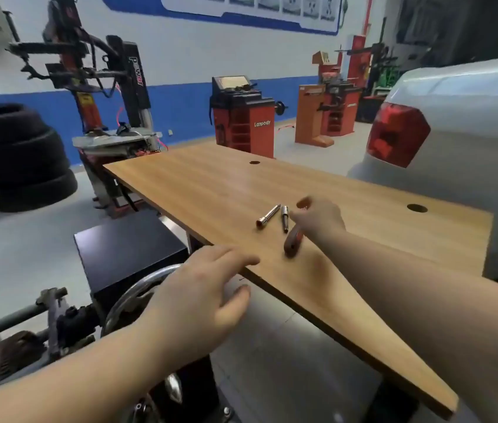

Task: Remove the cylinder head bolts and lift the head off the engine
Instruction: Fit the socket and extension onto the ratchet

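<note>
Head view: tool-gathering stage, by the look of it, with no bolt work shown. Right hand [318, 219] reaching over the long wooden tabletop [348, 288], fingers curled around the upper end of a blurred ratchet-like tool with a dark reddish handle [293, 244], its lower end close to or on the wood. Just beside it, two loose chrome pieces: a long silver socket extension with a reddish open end [267, 217] and a shorter silver socket bar [284, 218], lying near each other, not gripped. Left hand [208, 288] hovering at the near edge of the tabletop, fingers extended and relaxed, gripping nothing; whether the fingertips touch the edge, impossible to tell.

Grimy grey engine assembly with a clear curved hose [58, 328] low at left, only partly in frame, well apart from both hands. Cylinder head and its bolts not distinguishable, so no telling whether any bolt is out. Judged from this: everything left to do, namely assembling the wrench, loosening bolts, lifting the head. White car rear with a red tail lamp [400, 135] at right.
</note>
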`<state>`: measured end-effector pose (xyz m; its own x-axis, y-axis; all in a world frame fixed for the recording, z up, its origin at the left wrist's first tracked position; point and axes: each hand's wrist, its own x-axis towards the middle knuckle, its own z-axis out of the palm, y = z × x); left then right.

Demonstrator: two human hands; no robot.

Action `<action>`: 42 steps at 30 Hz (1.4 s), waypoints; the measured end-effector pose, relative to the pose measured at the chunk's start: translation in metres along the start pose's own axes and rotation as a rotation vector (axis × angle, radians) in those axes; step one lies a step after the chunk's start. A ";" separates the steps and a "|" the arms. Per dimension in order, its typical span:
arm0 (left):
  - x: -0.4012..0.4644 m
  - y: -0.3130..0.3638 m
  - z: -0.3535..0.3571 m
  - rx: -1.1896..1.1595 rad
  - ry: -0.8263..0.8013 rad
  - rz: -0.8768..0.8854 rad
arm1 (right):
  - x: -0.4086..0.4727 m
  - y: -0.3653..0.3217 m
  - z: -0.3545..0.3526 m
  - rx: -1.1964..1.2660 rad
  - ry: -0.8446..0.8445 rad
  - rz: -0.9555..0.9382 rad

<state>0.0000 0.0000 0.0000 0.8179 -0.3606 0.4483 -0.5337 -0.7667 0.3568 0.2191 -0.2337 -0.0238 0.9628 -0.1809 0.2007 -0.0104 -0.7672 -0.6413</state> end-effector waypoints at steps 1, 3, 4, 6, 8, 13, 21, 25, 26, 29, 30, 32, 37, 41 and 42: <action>0.016 -0.005 0.005 -0.019 -0.016 -0.047 | 0.010 -0.002 0.006 -0.099 -0.075 0.041; 0.044 -0.012 0.015 -0.003 -0.008 -0.122 | 0.025 -0.007 0.016 -0.337 -0.188 0.087; 0.057 -0.015 0.020 0.025 -0.006 -0.151 | 0.027 -0.010 0.020 -0.418 -0.218 0.106; 0.074 -0.021 0.029 0.062 -0.001 -0.189 | 0.039 -0.006 0.028 -0.525 -0.238 0.107; 0.087 -0.031 0.036 0.058 0.017 -0.218 | 0.050 0.001 0.031 -0.527 -0.278 0.133; 0.105 -0.045 0.051 0.024 0.017 -0.259 | 0.064 0.008 0.027 -0.496 -0.270 0.128; 0.116 -0.038 0.065 -0.106 -0.027 -0.391 | 0.053 0.016 -0.005 -0.722 -0.422 0.069; 0.119 -0.032 0.063 -0.217 -0.046 -0.466 | 0.036 0.024 -0.024 -0.630 -0.493 0.122; 0.116 -0.029 0.061 -0.267 -0.053 -0.498 | 0.029 0.024 -0.031 -0.579 -0.502 0.117; 0.114 -0.025 0.059 -0.517 -0.086 -0.644 | 0.015 0.028 -0.046 -0.480 -0.507 0.076; 0.113 -0.022 0.058 -0.608 -0.101 -0.708 | 0.011 0.028 -0.051 -0.427 -0.499 0.078; 0.111 -0.014 0.055 -0.787 -0.130 -0.838 | 0.001 0.030 -0.058 -0.228 -0.475 0.121; 0.103 -0.001 0.062 -1.180 -0.240 -1.079 | -0.042 0.013 -0.068 0.242 -0.451 0.198; 0.108 0.002 0.078 -1.598 -0.225 -1.164 | -0.079 -0.010 -0.061 0.184 -0.482 0.073; 0.109 0.002 0.083 -1.615 -0.223 -1.155 | -0.085 -0.013 -0.058 0.146 -0.484 0.042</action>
<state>0.1062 -0.0850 -0.0186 0.7934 -0.2832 -0.5387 0.6080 0.4110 0.6793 0.1215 -0.2441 0.0101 0.9774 0.1234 -0.1716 -0.0470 -0.6648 -0.7456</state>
